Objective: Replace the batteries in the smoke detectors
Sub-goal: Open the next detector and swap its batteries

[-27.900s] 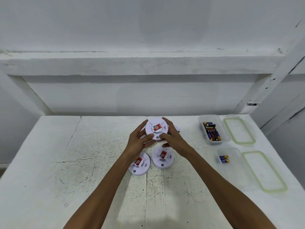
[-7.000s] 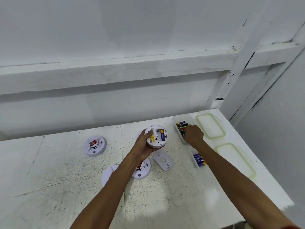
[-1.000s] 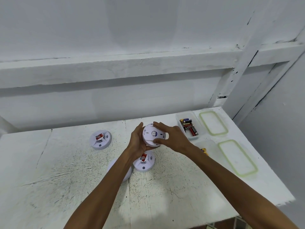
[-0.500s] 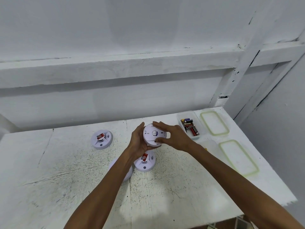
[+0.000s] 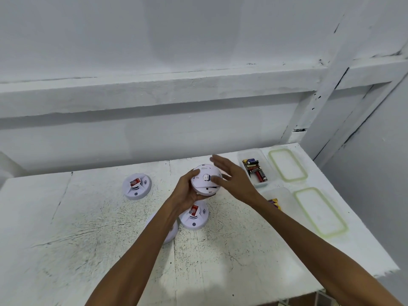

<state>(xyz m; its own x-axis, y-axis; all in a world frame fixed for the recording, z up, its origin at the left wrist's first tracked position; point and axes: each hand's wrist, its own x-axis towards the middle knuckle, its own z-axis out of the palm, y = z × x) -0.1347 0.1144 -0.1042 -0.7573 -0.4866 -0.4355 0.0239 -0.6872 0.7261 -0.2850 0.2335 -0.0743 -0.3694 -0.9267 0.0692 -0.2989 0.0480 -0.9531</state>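
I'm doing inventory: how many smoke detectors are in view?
4. The held detector is in the left hand; the lone detector lies far left; the near detector lies below that hand; the covered detector is mostly hidden under the left forearm.

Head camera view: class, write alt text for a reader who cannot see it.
A person's left hand grips a white smoke detector above a white table, the open right hand beside it. Three more detectors lie on the table; a clear tub holds batteries.
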